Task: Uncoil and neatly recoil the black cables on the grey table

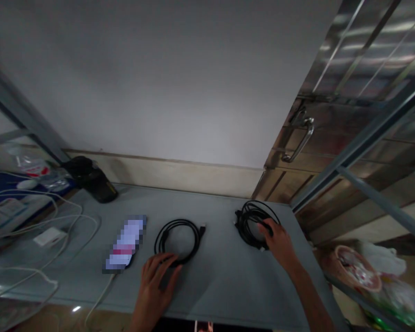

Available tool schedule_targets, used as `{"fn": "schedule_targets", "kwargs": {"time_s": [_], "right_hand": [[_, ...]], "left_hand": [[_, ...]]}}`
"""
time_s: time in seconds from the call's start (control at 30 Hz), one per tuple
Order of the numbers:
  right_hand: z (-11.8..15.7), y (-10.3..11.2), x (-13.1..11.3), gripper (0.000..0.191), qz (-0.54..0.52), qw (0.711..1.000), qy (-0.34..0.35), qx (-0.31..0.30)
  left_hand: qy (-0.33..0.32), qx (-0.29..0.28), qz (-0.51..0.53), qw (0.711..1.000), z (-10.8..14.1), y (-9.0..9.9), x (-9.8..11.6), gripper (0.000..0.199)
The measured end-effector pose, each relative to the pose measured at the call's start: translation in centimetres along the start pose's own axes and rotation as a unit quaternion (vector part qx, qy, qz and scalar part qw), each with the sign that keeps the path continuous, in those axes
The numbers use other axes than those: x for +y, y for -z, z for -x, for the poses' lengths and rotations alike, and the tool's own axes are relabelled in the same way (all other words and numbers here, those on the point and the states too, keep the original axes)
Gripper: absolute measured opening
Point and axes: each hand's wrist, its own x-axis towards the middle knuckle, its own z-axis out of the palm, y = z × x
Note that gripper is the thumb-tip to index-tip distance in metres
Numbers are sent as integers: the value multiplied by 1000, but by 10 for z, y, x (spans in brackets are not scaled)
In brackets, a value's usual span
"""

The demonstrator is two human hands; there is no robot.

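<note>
A black cable (198,246) lies in a round coil on the grey tabletop, its plug end pointing right. My left hand (157,281) is at the coil's near edge, with the fingers reaching over it and the thumb spread apart. Farther right lies a thicker bundle of coiled black cables (244,226) with several plug ends showing. My right hand (276,240) has its thumb and fingers closed on the right side of that bundle. The undersides of the fingers are hidden on both hands.
A phone (126,244) with a white cable lies left of the single coil. Behind it stands a black bottle (91,180). White cables and a charger (50,236) spread at the left. Metal frame bars (363,133) slant along the right, beside a pink basket (358,267).
</note>
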Motion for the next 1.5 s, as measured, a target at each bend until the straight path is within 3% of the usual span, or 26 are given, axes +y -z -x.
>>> {"fn": "schedule_targets", "kwargs": {"time_s": [0.17,0.33,0.43,0.6,0.87,1.07,1.2,1.3,1.4,1.5], "right_hand": [[-23,38,-18,56,-8,996,-49,81],[-43,85,-38,58,-1,990,-51,129],[-55,99,-41,61,22,994,-31,100],[-70,100,-42,58,91,996,16,22],[-84,118,-52,43,160,984,78,-1],[-80,138,-61,38,204,953,176,135],[-77,143,-68,30,206,948,197,142],[-72,148,-80,23,152,943,208,210],[-58,157,-94,19,118,938,179,274],[-34,165,-94,24,125,929,86,337]], "left_hand": [[6,5,4,1000,-2,2,3,20],[16,7,12,1000,-4,2,6,20],[17,9,11,1000,-4,2,6,19],[17,9,12,1000,1,-1,1,19],[20,8,0,1000,1,-1,3,20],[18,12,2,1000,-1,0,4,20],[28,7,2,1000,1,-1,3,22],[35,6,2,999,1,0,3,22],[36,6,0,999,1,1,3,22],[39,0,-1,999,1,2,4,24]]}}
